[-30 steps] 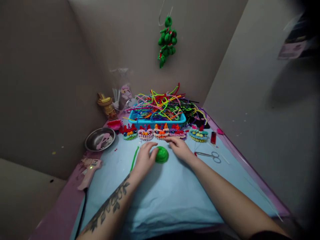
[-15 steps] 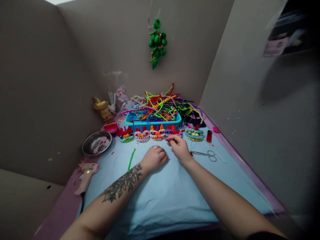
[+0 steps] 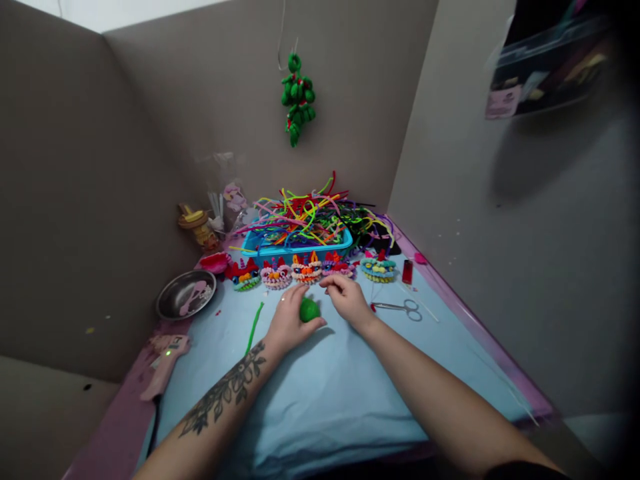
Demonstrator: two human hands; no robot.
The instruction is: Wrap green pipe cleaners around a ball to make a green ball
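A fuzzy green ball (image 3: 310, 309) sits in the curve of my left hand (image 3: 289, 321), between the fingers and the thumb. To its right, my right hand (image 3: 347, 301) is closed in a pinch, fingertips close above the ball; whatever is in the pinch, if anything, is too small to make out. A green pipe cleaner (image 3: 255, 328) lies left of my left hand. Behind both hands stands a row of colourful fuzzy animal heads, among them a pink one (image 3: 276, 274), an orange one (image 3: 307, 268) and a blue-yellow one (image 3: 379, 270).
Scissors (image 3: 399, 307) and a small red object (image 3: 407, 272) lie at the right. At the left are a metal bowl (image 3: 167, 299) and a pink glue gun (image 3: 166, 367). A blue basket (image 3: 300, 253) heaped with pipe cleaners stands behind. A green fuzzy ornament (image 3: 298, 100) hangs above.
My left hand has opened out from a closed curl, and the green ball now shows in it. My right hand stays pinched. The whole view has shifted slightly.
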